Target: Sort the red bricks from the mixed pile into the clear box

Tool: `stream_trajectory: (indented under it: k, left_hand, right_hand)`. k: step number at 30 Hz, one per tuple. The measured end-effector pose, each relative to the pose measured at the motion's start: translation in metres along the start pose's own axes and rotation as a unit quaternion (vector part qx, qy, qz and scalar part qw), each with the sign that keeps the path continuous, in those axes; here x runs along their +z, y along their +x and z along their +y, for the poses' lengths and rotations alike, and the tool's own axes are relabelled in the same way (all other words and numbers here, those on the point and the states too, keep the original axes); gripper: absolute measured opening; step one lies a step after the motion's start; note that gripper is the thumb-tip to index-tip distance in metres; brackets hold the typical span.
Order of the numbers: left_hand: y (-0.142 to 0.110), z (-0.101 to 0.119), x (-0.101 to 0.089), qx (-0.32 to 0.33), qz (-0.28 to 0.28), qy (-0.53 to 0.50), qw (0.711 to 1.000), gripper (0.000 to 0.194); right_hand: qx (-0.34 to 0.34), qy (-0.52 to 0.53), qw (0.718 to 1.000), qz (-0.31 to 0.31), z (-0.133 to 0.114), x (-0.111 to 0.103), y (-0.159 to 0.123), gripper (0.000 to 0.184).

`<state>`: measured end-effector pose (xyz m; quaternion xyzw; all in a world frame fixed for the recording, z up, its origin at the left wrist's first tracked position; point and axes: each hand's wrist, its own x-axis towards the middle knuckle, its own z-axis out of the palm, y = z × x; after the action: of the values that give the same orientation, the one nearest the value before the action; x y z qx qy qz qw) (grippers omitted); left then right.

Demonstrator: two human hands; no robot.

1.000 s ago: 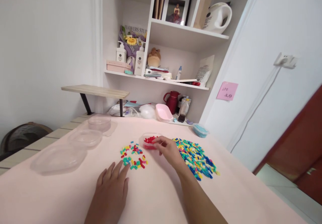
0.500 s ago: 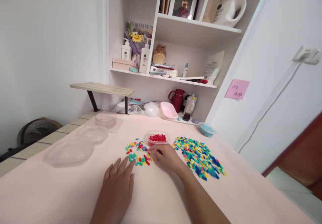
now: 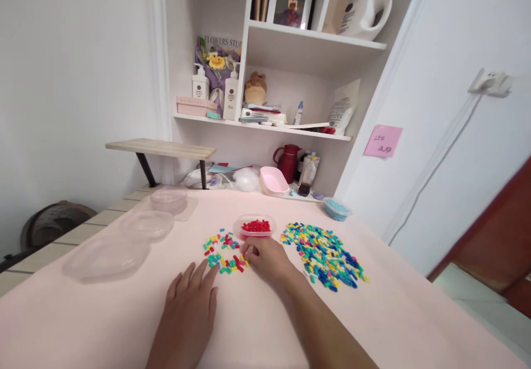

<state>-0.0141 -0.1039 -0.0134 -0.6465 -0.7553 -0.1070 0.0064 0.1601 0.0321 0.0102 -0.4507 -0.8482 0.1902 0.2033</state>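
Observation:
My left hand (image 3: 188, 300) lies flat on the pink table with its fingers spread. Its fingertips reach the near edge of a small scatter of coloured pellet-like pieces (image 3: 228, 261), red, yellow, green and blue. At the right side of that scatter, my right hand (image 3: 265, 257) has thumb and index finger curled together in a pinch. Whatever is between those fingertips is too small or hidden to tell. Just beyond my right hand stands a clear plastic tub (image 3: 240, 232) holding red pieces (image 3: 256, 225). A bigger spread of mixed pieces (image 3: 327, 255) lies to the right.
Several clear containers (image 3: 105, 258) line the table's left side. A tub of light blue pieces (image 3: 337, 209) sits at the back right. Along the back are a pink tray (image 3: 274, 181), a red jug (image 3: 287, 162) and a bottle (image 3: 307, 175), under white shelves (image 3: 298, 131).
My right hand's fingers have curled in tighter at the scatter's edge. My left hand stays flat in nearly the same place. The whole view has shifted slightly.

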Motion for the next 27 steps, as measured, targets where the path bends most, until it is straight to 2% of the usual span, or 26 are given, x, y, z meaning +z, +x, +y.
stream_trajectory:
  k: [8,12,13,15,17,19,23,27]
  left_hand:
    - [0.000,0.001,-0.005,-0.004,-0.014,0.008,1.000,0.054]
    - [0.001,0.000,-0.003,-0.004,-0.016,0.011,1.000,0.054]
    - [0.001,0.000,-0.002,-0.003,-0.015,0.008,1.000,0.054]
    - [0.002,-0.001,0.001,-0.004,-0.012,0.002,1.000,0.054]
    - [0.002,-0.002,0.003,-0.006,-0.009,0.000,1.000,0.054]
    - [0.002,-0.003,0.005,-0.005,-0.005,0.000,1.000,0.054]
    - [0.003,-0.004,0.007,-0.003,-0.006,0.000,1.000,0.054]
    - [0.004,-0.004,0.006,-0.004,-0.005,0.001,1.000,0.054]
  right_hand:
    - [-0.004,0.068,0.998,-0.008,0.013,-0.005,0.001,0.014]
    - [-0.004,0.212,0.977,-0.005,0.014,-0.008,0.002,0.009]
    - [-0.002,0.254,0.967,0.014,0.014,-0.009,0.003,0.010]
    - [0.007,0.315,0.945,0.089,0.015,-0.011,0.007,0.013]
    - [0.025,0.339,0.922,0.183,0.019,-0.012,0.012,0.020]
    - [0.042,0.332,0.909,0.249,0.024,-0.013,0.017,0.027]
    - [0.054,0.281,0.916,0.283,0.034,-0.013,0.025,0.040]
    - [0.038,0.311,0.902,0.297,0.035,-0.016,0.022,0.048]
